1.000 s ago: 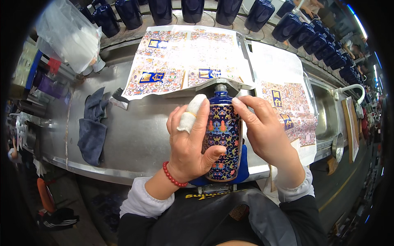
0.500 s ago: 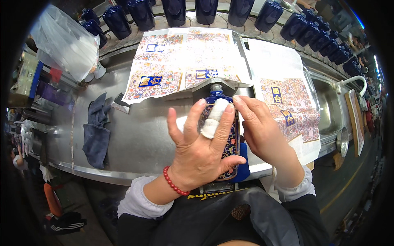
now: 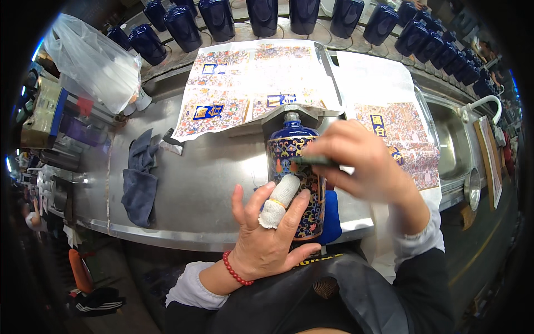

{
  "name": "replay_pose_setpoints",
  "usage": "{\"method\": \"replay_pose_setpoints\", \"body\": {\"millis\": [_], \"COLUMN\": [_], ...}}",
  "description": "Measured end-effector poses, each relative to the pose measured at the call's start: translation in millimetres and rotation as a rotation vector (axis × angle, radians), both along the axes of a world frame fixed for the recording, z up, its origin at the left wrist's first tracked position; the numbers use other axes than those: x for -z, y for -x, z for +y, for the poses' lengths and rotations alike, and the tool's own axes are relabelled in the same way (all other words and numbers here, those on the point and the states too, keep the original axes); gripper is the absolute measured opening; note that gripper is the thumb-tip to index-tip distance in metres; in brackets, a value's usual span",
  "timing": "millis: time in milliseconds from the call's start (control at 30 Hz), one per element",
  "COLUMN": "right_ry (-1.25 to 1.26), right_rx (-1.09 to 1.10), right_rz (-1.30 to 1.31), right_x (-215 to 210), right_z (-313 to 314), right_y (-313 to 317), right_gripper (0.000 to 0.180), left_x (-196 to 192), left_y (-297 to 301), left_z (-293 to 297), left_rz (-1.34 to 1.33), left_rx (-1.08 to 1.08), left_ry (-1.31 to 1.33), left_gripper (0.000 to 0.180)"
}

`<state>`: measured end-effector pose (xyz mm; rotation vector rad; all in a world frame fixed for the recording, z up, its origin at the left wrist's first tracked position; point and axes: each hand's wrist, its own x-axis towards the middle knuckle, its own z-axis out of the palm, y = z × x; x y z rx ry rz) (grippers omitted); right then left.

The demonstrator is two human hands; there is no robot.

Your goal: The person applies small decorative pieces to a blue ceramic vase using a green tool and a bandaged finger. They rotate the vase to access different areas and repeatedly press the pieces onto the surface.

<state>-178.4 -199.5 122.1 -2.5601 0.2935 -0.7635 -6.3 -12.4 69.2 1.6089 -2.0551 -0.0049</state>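
A dark blue ceramic bottle wrapped in a colourful patterned decal stands tilted toward me at the front edge of the steel bench. My left hand, with a white bandage on one finger and a red bead bracelet, cups the bottle's lower part. My right hand reaches across the bottle's shoulder. It presses a thin dark green flat tool against the decal. A blue pad shows behind the bottle's base.
Printed decal sheets lie spread on the bench, with more on the right. A row of plain dark blue bottles lines the back. A grey cloth and a plastic bag are at left, a sink at right.
My left hand has slid down from the bottle's upper side to its lower part. My right hand has moved across the front of the bottle, the green tool now on the decal.
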Motion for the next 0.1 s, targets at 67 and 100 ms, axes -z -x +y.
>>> {"method": "replay_pose_setpoints", "body": {"millis": [67,100], "right_ry": [-0.181,-0.056], "right_rx": [0.037,0.161], "right_rz": [-0.086,-0.085], "right_x": [5.5,6.5], "right_z": [-17.1,-20.4], "right_y": [-12.2,-15.0], "right_gripper": [0.028,0.027], "left_x": [5.8,9.3], "left_y": [5.1,8.1], "left_z": [0.5,-2.5], "left_rz": [-0.05,-0.046], "left_rx": [-0.01,-0.02], "left_ry": [-0.009,0.004], "left_gripper": [0.091,0.09]}}
